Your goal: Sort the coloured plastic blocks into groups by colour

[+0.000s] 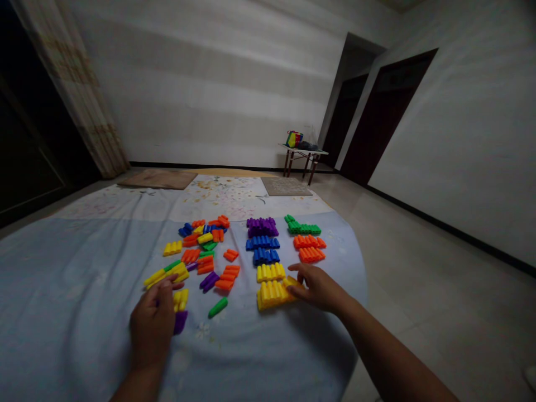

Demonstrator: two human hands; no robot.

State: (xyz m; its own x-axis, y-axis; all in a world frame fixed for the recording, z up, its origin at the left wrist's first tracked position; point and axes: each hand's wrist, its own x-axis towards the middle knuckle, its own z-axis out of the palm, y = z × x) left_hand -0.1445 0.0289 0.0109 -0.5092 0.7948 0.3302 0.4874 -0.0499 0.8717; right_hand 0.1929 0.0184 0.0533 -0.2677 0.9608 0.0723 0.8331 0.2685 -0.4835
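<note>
The right hand touches the yellow stack on the blue cloth, the left hand curls by loose yellow pieces, both grips indeterminable; pieces, presumably light and stiff, are best pinched sidewise.

Single head-worn view, facing forward and down, blue cloth close below, white wall farther ahead
</note>
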